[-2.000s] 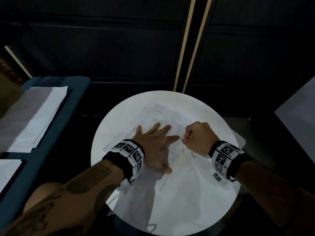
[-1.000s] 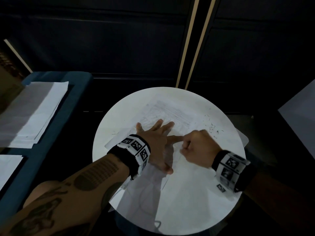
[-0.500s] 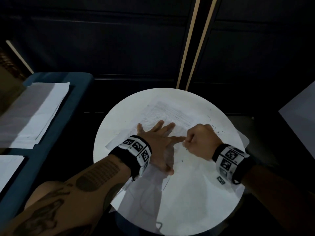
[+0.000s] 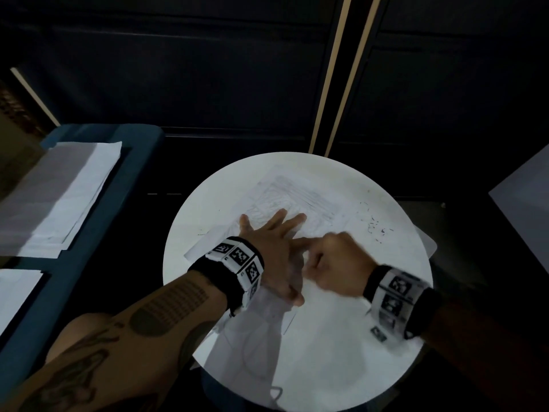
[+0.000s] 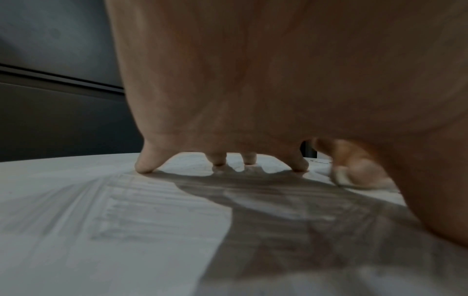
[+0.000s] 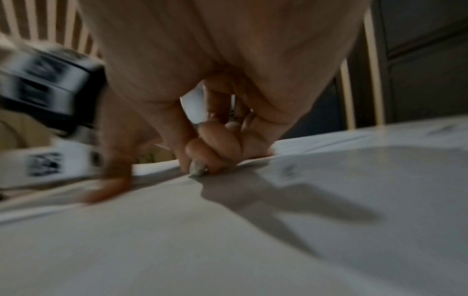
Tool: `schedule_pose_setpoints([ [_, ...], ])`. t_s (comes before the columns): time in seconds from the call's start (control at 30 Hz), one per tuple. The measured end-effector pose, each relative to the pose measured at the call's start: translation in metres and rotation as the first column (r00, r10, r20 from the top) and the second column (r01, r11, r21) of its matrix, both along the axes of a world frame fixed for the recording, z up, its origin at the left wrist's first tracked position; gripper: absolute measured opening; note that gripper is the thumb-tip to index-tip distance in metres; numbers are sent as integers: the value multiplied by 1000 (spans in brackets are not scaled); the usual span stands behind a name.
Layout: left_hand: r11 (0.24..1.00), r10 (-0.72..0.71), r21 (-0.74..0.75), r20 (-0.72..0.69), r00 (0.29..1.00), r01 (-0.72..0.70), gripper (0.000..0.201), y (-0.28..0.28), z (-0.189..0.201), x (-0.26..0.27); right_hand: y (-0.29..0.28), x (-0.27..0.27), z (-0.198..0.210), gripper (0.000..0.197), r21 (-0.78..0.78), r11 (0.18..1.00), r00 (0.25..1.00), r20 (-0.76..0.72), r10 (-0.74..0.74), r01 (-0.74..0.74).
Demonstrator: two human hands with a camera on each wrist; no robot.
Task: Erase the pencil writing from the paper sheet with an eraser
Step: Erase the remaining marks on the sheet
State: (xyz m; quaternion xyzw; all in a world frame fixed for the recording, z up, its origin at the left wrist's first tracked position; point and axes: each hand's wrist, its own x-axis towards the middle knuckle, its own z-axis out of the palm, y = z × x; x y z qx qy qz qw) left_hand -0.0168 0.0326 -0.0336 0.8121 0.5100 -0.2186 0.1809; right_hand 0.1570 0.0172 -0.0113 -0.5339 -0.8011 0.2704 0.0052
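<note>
A paper sheet [image 4: 312, 200] with faint pencil writing lies on the round white table [image 4: 341, 171]. My left hand [image 4: 276, 239] lies flat on the sheet with fingers spread, and its fingertips [image 5: 220, 162] press the paper [image 5: 126, 210]. My right hand [image 4: 326, 257] is curled and blurred with motion, just right of the left index finger. It pinches a small white eraser [image 6: 192, 106] with the fingers bunched low against the paper [image 6: 253, 230]. The eraser's lower end [image 5: 339, 176] touches the sheet.
Dark eraser crumbs [image 4: 374, 227] are scattered on the table at the right of the sheet. A blue bench [image 4: 133, 173] at the left carries stacks of paper [image 4: 59, 197]. A grey panel [image 4: 528, 197] stands at the right edge. A dark wall is behind.
My right hand has rubbed back and forth beside the left index finger and now sits lower and closer to it, blurred. The left hand stays flat on the sheet.
</note>
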Motion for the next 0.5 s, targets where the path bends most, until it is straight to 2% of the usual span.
schedule_pose_setpoints([
  [0.07,1000,1,4,17,1000,-1,127,0,1,0,22,13,0,22,79,982,984,-37,-172,174],
  [0.1,1000,4,-2,19,1000,-4,127,-1,2,-1,24,15,-1,24,98,976,980,-49,-192,196],
  [0.13,1000,5,-5,18,1000,-5,127,-1,2,-1,18,11,-1,23,90,983,986,-44,-159,162],
  [0.23,1000,2,5,4,1000,-2,128,-2,-1,-1,-16,-6,0,18,16,998,998,-24,60,-60],
  [0.27,1000,0,8,5,1000,0,128,-1,0,-1,-14,-4,1,18,-1,998,998,-21,58,-59],
  [0.33,1000,-1,-6,11,1000,1,127,-1,2,-1,11,9,0,23,63,992,994,-31,-109,111],
  [0.4,1000,7,-20,17,1000,-7,126,-1,4,0,21,17,-2,25,103,979,984,-52,-173,177],
  [0.43,1000,8,-19,16,1000,-8,125,-1,3,0,15,13,-2,23,90,986,989,-58,-138,143],
  [0.5,1000,8,-11,3,1000,-8,124,-1,0,0,-9,-2,-1,20,41,999,999,-30,22,-21],
])
